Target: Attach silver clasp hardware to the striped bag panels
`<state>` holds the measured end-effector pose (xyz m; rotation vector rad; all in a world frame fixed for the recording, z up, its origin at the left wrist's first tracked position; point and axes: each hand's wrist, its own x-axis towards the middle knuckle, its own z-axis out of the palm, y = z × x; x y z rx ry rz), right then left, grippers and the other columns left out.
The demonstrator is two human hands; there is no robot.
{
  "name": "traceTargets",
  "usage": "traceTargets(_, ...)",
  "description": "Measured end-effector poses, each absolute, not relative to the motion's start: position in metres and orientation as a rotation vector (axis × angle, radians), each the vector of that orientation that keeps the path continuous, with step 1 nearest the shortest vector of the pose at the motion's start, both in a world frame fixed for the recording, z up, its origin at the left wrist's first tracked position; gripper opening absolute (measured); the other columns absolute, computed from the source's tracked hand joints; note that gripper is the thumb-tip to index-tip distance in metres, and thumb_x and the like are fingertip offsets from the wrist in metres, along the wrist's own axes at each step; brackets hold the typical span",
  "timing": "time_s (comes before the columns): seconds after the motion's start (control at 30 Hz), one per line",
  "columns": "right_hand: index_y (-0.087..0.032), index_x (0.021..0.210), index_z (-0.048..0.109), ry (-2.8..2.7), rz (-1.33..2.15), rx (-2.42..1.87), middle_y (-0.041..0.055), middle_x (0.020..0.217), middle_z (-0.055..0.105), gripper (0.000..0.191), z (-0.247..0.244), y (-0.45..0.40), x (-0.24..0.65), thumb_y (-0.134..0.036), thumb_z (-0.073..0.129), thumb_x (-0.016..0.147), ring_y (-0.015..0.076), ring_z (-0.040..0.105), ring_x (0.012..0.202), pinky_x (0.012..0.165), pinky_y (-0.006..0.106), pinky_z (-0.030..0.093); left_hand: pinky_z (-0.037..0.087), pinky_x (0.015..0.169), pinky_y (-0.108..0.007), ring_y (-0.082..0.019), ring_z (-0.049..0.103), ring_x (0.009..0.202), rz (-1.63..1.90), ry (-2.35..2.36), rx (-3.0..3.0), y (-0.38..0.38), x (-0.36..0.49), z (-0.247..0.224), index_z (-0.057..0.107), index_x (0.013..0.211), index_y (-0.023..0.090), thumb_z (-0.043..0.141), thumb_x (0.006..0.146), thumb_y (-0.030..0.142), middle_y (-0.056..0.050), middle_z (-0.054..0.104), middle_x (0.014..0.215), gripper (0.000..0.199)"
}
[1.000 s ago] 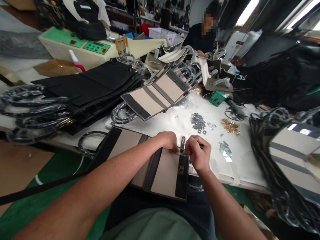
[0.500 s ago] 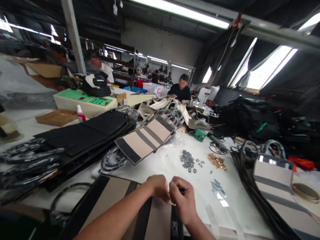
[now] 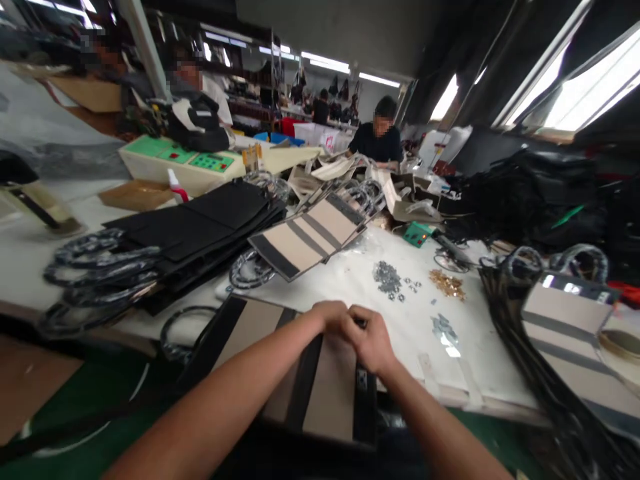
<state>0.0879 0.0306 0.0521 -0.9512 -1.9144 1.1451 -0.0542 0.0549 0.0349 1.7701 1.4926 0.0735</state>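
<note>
A beige panel with black bands (image 3: 330, 390) lies at the table's front edge, under both my hands. My left hand (image 3: 331, 319) is closed at the panel's upper right part, its fingers pressed against my other hand. My right hand (image 3: 369, 337) is curled closed beside it, over the black right-hand band; a small dark thing shows by its thumb. What the fingertips hold is hidden. Further back on the white table are grey metal pieces (image 3: 387, 279), gold-coloured pieces (image 3: 447, 285) and clear flat strips (image 3: 444, 328).
Black panels (image 3: 200, 223) with wrapped handles are stacked at left, beside a striped panel pile (image 3: 310, 233). More striped panels (image 3: 565, 307) stand at right. A green box (image 3: 416, 234) sits behind the metal pieces. A person (image 3: 379, 137) works across the table.
The view has tilted down, so the scene sits higher and more of the panel's lower edge shows. My hands have come closer together and now touch.
</note>
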Motion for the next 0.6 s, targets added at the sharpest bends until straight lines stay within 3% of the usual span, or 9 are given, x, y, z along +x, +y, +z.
traceTargets(0.07, -0.02, 0.056, 0.053, -1.783, 1.253, -0.996, -0.0034, 0.051, 0.049, 0.036, 0.05, 0.037, 0.098, -0.037, 0.064, 0.086, 0.0126, 0.044, 0.051, 0.051, 0.026, 0.035, 0.056, 0.094, -0.044, -0.025, 0.068, 0.105, -0.01, 1.494, 1.741, 0.056, -0.052, 0.033, 0.071, 0.109, 0.015, 0.073, 0.093, 0.046, -0.007, 0.071, 0.112, 0.035)
traceTargets(0.23, -0.022, 0.059, 0.049, -1.426, 1.387, -0.843, -0.0052, 0.051, 0.047, 0.04, 0.06, 0.042, 0.118, -0.036, 0.066, 0.091, 0.0105, 0.041, 0.041, 0.043, 0.026, 0.035, 0.048, 0.075, -0.029, -0.023, 0.067, 0.085, -0.049, 1.563, 1.663, 0.055, -0.051, 0.035, 0.08, 0.087, 0.019, 0.085, 0.069, 0.056, -0.002, 0.075, 0.082, 0.041)
traceTargets(0.37, -0.022, 0.062, 0.052, -1.389, 1.285, -0.57, -0.005, 0.057, 0.049, 0.036, 0.07, 0.035, 0.12, -0.032, 0.067, 0.093, 0.0095, 0.042, 0.042, 0.044, 0.026, 0.036, 0.043, 0.071, -0.028, -0.02, 0.065, 0.081, -0.023, 1.565, 1.673, 0.055, -0.05, 0.036, 0.081, 0.09, 0.02, 0.081, 0.07, 0.052, -0.002, 0.075, 0.082, 0.038)
traceTargets(0.6, -0.023, 0.059, 0.05, -1.539, 1.309, -0.712, -0.0035, 0.053, 0.05, 0.04, 0.048, 0.031, 0.116, -0.033, 0.065, 0.096, 0.012, 0.045, 0.045, 0.047, 0.029, 0.037, 0.038, 0.067, -0.029, -0.019, 0.059, 0.073, -0.041, 1.571, 1.694, 0.055, -0.048, 0.04, 0.076, 0.074, 0.017, 0.08, 0.068, 0.047, -0.001, 0.063, 0.065, 0.031)
